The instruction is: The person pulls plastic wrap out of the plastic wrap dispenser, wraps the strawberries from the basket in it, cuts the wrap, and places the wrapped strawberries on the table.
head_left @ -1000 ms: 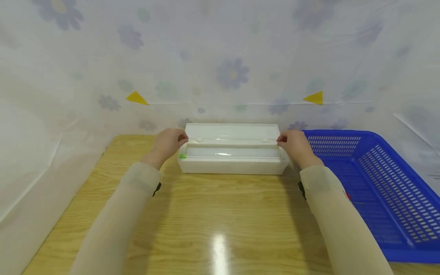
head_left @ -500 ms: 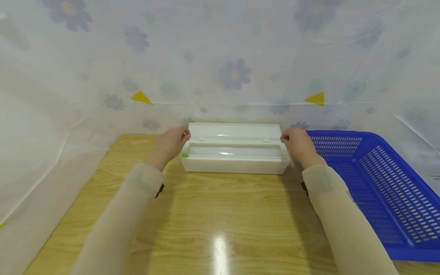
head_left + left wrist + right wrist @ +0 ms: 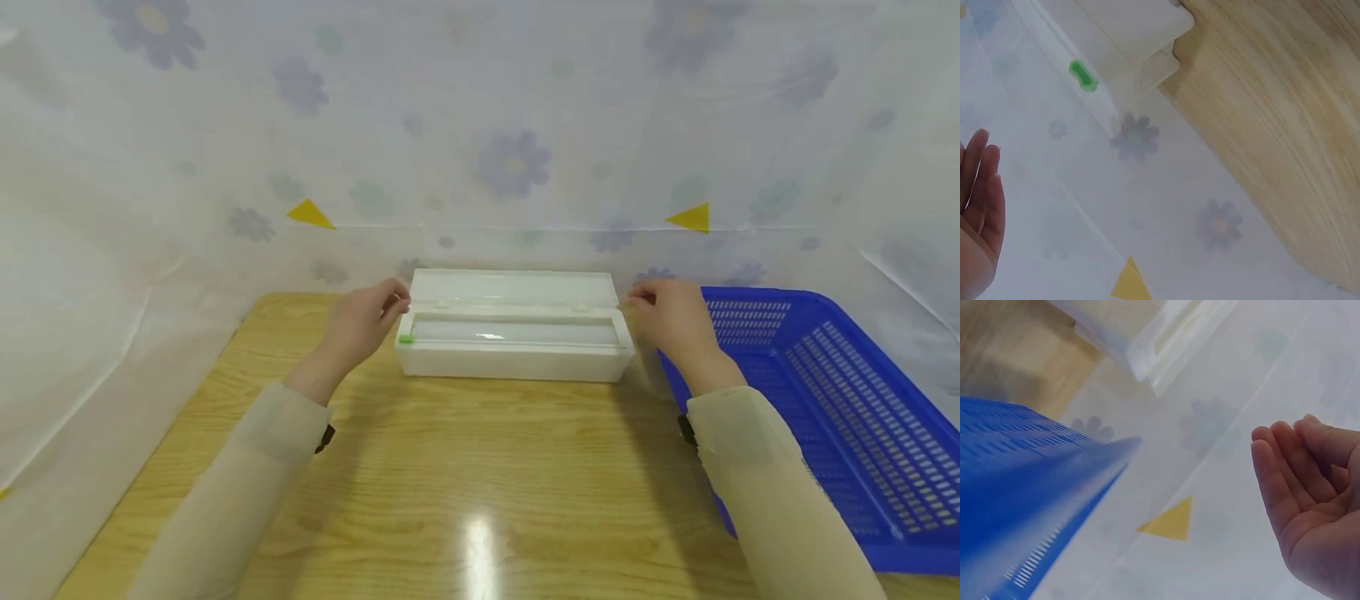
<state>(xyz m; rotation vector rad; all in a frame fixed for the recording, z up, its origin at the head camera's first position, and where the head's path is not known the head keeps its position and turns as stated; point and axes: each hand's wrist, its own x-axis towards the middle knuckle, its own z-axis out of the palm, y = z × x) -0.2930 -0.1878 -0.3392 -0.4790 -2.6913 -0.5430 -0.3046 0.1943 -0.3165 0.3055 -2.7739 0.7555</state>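
Note:
A white cling film dispenser stands on the table with its lid tipped back. A glossy pale roll shows in its opening, and a green slider sits at the front left corner. My left hand is beside the left end of the dispenser, fingers loosely bent. In the left wrist view that hand holds nothing. My right hand hovers just off the right end. The right wrist view shows this hand with relaxed, slightly bent fingers and nothing in them.
A blue perforated basket stands at the right, partly under my right forearm. Behind the dispenser hangs a flowered white sheet with two yellow triangles. The wood-grain table stretches out in front.
Both hands had pinched fingers at the dispenser's ends. Their fingers have loosened, and the right hand has moved right, away from the dispenser. The glossy strip along the hinge has gone from view.

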